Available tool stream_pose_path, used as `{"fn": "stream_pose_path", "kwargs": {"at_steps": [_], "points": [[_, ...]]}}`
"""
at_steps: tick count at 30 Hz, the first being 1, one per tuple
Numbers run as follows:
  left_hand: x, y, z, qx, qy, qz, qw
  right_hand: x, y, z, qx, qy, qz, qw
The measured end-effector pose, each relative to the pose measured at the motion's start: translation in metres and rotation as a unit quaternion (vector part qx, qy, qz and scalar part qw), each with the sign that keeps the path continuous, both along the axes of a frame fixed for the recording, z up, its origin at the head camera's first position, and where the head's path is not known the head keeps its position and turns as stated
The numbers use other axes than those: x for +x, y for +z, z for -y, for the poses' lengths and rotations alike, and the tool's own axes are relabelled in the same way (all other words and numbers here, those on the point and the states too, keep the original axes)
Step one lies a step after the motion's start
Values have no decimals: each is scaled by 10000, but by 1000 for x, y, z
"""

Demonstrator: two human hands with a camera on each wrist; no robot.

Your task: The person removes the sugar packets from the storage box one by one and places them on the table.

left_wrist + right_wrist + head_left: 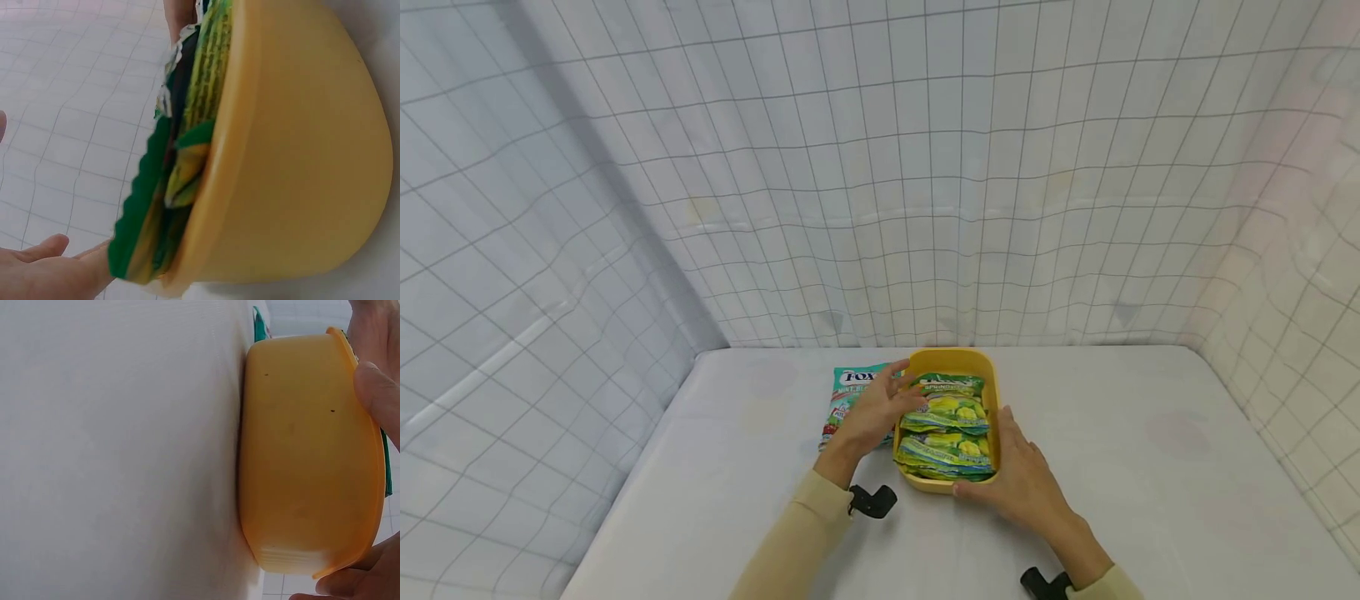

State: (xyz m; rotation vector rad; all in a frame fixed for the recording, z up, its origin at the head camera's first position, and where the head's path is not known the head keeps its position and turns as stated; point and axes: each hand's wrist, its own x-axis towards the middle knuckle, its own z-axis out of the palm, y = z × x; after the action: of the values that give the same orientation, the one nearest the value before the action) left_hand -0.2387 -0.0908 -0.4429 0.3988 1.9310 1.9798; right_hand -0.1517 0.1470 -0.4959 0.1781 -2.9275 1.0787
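Observation:
A yellow plastic tub (992, 379) stands on the white table, holding several green-and-yellow packets (951, 410) in two stacks. My left hand (876, 410) hovers at the tub's left rim, fingers spread and reaching over the packets, with nothing in its grasp. On the tub's near right corner rests my right hand (1022, 479): thumb at the near rim, straight fingers along the right side. In the right wrist view that thumb (378, 397) lies against the tub's rim. A teal FOX'S mint bag (842, 400) lies left of the tub, partly hidden behind my left hand.
The white table (1150, 467) stretches to both sides of the tub. Behind it and along the sides hang white sheets with a grid pattern (955, 208). A black wrist mount (874, 502) sits at my left cuff.

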Motion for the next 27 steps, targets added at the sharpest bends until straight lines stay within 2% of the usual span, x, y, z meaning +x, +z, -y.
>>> {"fn": "stream_pose_path", "kwargs": {"at_steps": [16, 27], "points": [[-1, -8, -13, -395, -7, -95, 9992, -1, -3, -1, -51, -2, 3, 10000], [-1, -12, -22, -511, 321, 151, 9981, -1, -5, -1, -149, -7, -35, 9999]]}}
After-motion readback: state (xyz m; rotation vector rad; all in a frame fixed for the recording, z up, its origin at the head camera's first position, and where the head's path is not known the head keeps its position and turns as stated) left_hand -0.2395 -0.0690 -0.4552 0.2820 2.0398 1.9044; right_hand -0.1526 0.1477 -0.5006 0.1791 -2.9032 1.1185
